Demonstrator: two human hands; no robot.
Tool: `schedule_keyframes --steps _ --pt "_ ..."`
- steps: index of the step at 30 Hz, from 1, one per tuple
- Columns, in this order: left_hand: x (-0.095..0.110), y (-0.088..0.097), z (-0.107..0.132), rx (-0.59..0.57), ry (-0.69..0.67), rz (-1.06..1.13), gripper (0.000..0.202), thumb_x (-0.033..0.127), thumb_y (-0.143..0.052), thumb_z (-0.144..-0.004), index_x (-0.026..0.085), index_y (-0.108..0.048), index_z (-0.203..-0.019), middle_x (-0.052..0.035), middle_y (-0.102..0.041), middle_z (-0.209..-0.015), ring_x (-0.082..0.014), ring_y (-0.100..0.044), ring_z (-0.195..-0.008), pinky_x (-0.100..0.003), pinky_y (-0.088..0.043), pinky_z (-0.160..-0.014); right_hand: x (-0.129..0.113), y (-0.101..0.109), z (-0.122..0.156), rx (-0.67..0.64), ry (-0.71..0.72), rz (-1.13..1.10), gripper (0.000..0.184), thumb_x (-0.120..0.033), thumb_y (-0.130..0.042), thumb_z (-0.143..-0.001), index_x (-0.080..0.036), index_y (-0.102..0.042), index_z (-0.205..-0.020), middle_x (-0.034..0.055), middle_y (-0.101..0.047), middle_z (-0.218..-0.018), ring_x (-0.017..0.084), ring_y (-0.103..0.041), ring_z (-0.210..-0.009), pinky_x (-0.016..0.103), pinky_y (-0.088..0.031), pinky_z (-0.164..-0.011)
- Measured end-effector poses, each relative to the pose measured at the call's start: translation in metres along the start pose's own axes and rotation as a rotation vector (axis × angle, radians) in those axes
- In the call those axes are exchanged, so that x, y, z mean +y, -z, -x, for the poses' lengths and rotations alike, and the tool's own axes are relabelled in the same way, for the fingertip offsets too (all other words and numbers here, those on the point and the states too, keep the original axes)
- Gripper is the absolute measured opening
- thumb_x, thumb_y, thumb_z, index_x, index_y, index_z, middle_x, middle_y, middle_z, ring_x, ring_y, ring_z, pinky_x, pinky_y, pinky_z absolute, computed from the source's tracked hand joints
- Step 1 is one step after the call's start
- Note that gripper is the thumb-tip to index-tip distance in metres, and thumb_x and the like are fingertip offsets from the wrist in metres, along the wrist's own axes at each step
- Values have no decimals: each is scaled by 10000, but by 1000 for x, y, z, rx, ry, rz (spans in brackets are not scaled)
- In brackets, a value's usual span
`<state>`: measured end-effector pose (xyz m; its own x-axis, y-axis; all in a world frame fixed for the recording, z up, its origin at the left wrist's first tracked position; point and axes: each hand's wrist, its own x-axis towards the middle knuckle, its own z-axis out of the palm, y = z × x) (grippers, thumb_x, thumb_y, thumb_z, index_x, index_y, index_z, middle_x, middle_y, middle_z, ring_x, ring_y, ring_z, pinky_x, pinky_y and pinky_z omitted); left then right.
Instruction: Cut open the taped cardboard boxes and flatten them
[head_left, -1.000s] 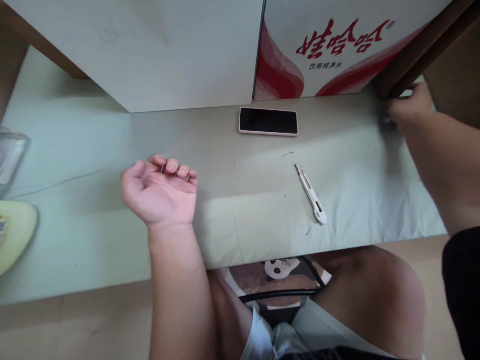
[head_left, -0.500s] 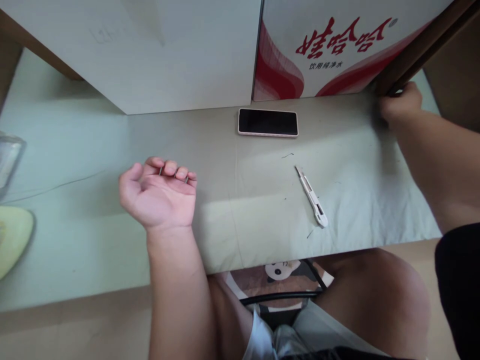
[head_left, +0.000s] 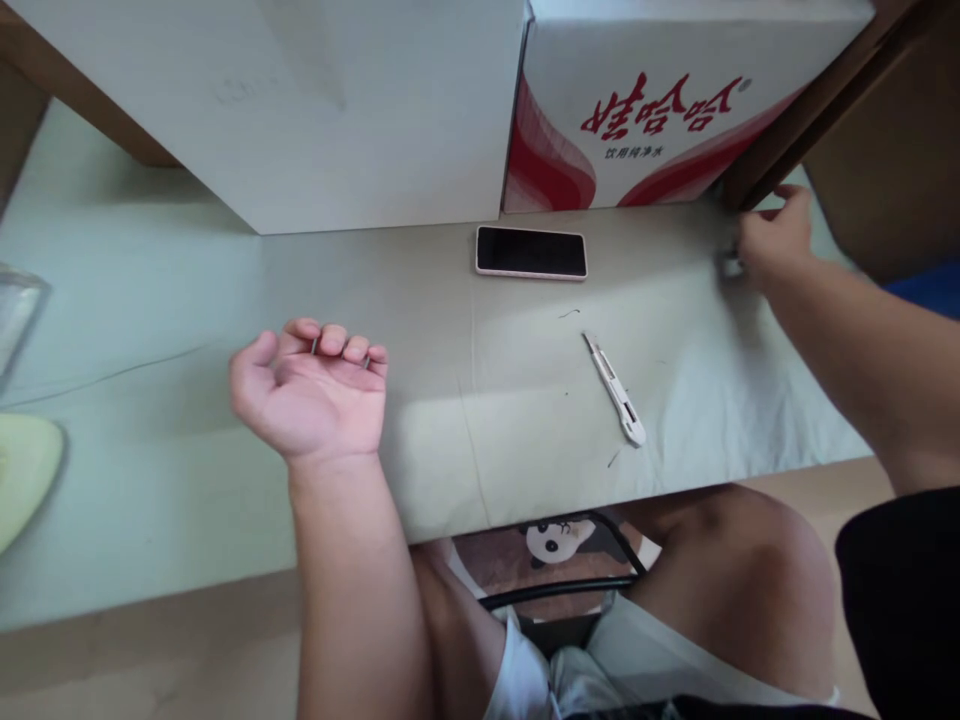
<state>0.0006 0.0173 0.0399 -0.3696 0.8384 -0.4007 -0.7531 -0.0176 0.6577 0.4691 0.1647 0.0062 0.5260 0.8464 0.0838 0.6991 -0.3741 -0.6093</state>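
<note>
Head view: a small blurred object [head_left: 733,264], hidden 0.5 s earlier, shows beside the right hand [head_left: 774,238], whose grip cannot be told. Left hand [head_left: 315,400] palm up, fingers loosely curled; utility knife [head_left: 616,395] between the 2. Carton [head_left: 637,180] reads "娃哈哈", "饮用纯净水".

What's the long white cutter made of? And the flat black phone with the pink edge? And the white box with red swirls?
The long white cutter looks like smooth plastic, from its even, slotted body. The flat black phone has a smooth dark front, probably glass; its pink edge may be plastic. The white box with red swirls seems smooth cardboard, from its flat printed front.
</note>
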Motion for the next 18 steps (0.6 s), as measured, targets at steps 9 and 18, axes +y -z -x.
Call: schedule_keyframes --steps 9,18 --pt "16 19 6 -54 -17 118 272 419 -493 -899 233 -500 -701 -5 -485 -607 -116 -486 -525 -277 -485 -567 -72 -23 81 -96 129 -245 368 47 -601 -805 -253 -433 -938 -39 -556 -842 80 -499 -567 292 -423 -616" --pt "52 54 7 16 -65 295 242 392 -530 -862 216 -490 -701 28 -421 -591 -103 -444 -500 -259 -457 -545 -211 -79 153 -499 489 -364 287 -63 -619 -860 -231 -465 -685 -46 -557 -546 100 -508 -487 254 -417 -525"
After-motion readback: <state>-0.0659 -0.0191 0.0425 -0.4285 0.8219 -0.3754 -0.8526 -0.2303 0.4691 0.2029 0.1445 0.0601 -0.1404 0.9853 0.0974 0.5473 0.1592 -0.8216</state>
